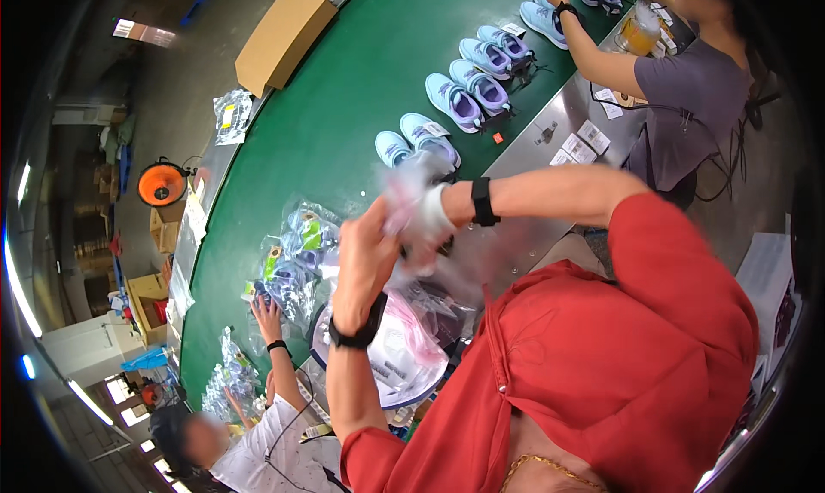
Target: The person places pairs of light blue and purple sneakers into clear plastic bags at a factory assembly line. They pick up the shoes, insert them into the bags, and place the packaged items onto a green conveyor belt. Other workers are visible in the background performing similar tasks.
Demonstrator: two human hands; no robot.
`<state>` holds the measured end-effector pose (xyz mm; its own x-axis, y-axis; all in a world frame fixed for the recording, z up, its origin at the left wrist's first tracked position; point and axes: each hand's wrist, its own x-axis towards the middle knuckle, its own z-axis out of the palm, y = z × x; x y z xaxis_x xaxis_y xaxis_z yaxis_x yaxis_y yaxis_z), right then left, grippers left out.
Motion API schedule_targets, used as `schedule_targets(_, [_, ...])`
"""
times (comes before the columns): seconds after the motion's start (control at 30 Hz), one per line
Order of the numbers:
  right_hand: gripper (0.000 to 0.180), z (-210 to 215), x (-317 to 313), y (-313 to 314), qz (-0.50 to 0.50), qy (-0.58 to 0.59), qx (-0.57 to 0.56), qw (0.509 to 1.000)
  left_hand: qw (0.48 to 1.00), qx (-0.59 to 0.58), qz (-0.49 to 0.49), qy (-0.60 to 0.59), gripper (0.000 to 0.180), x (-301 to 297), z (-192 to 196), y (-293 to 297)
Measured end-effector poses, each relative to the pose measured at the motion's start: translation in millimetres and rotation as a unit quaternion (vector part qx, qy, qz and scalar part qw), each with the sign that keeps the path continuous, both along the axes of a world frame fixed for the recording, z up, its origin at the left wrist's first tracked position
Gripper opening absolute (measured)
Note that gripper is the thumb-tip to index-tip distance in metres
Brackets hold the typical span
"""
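My left hand [368, 244] is raised over the near edge of the belt, its fingers curled in against a blurred, see-through pinkish-white thing [399, 199] that looks like thin plastic. My right hand [434, 218] meets it from the right, wrapped in white at the wrist and smeared by motion, so its fingers do not show. Just beyond both hands sits a pair of light blue sneakers [421, 136] with purple linings. Below my hands, a round white basin [397, 388] with a dark rim holds clear and pink plastic bags.
More sneaker pairs [468, 89] line the green belt [322, 106]. Bagged shoes [296, 257] lie to the left. One co-worker [700, 89] handles shoes at the upper right; another [275, 437] reaches in from the lower left. A cardboard box [288, 33] stands beyond; labels [580, 147] lie on the metal edge.
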<state>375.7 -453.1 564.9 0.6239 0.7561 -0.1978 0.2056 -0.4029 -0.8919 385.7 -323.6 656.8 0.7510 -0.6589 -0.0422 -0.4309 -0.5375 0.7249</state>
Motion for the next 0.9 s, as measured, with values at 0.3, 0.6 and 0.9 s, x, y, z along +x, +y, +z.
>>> schedule_targets(0.3, [0.026,-90.4,29.4,52.9,-0.188,-0.028,0.179,0.965,0.98,-0.052,0.19,-0.036,0.035,-73.1,-80.2,21.5])
schedule_targets(0.6, [0.037,-12.3,29.4,58.2,-0.348,-0.263,0.222,0.872,0.951,-0.085,0.124,-0.269,0.021,-42.1,-47.3,41.1])
schedule_targets(0.9, [0.03,-82.0,98.7,97.1,-0.312,-0.331,-0.025,0.89,0.975,-0.117,0.184,-0.026,0.022,-7.4,-10.6,28.3])
